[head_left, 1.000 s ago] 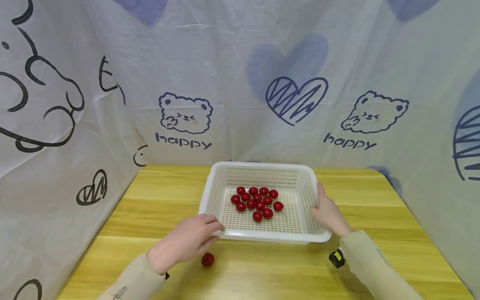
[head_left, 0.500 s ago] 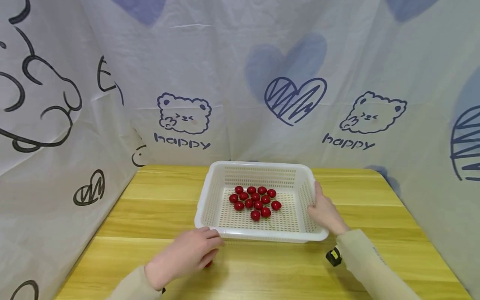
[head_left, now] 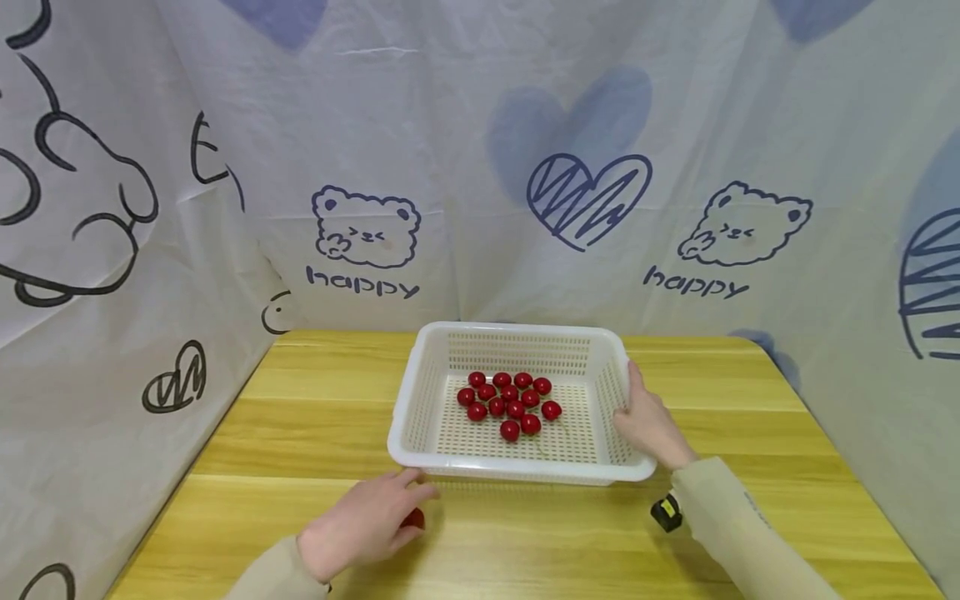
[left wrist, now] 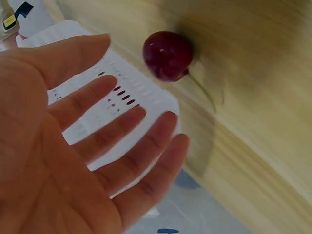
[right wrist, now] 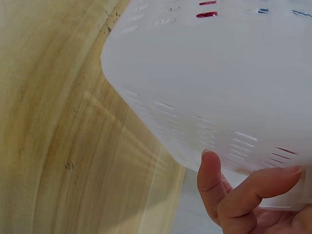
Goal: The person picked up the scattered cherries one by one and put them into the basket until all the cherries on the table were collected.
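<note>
A white plastic basket (head_left: 517,468) with slotted walls sits at the middle of the table, with several red cherries (head_left: 510,430) on its floor. My right hand (head_left: 651,425) grips its right side; in the right wrist view, curled fingers (right wrist: 243,195) lie against the basket's outer wall. In front of the basket's near left corner is my left hand (head_left: 367,518), fingers spread and holding nothing. A single cherry (left wrist: 168,56) with a green stem lies on the table just beyond those fingertips, and in the head view the hand partly covers it.
The wooden table (head_left: 315,392) has its far edge against a white printed cloth (head_left: 480,250), which also hangs along both sides. A black and yellow device (head_left: 666,512) is worn at the right wrist.
My left hand has left the basket's near left corner and come down toward the loose cherry. The basket and right hand have shifted slightly left in view, along with the whole scene.
</note>
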`<state>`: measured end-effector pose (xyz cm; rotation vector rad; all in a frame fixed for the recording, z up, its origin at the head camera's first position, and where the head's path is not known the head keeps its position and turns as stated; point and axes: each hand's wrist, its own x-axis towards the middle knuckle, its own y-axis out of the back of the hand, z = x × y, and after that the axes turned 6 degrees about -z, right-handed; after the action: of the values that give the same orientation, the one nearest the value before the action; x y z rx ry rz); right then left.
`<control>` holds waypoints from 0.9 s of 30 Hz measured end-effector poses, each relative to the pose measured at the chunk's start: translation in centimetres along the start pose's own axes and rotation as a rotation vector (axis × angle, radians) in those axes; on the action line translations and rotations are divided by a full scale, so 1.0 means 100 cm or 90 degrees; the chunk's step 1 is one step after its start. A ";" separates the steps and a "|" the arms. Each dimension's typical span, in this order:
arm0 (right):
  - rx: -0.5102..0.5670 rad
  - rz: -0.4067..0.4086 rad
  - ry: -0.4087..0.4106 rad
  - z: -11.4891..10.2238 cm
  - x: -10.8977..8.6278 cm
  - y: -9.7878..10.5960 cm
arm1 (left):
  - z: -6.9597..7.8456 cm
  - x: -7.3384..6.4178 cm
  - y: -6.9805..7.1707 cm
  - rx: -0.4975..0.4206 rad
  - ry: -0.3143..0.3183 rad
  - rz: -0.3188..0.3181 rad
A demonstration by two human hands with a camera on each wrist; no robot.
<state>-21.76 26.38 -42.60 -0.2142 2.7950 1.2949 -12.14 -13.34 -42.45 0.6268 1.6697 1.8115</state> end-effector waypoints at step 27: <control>0.006 0.005 0.007 -0.001 -0.002 -0.001 | 0.011 0.022 -0.017 -0.033 -0.017 -0.083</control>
<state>-21.51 26.27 -42.53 -0.2102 2.8126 1.2857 -12.82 -10.94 -44.11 0.5056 1.6032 1.7404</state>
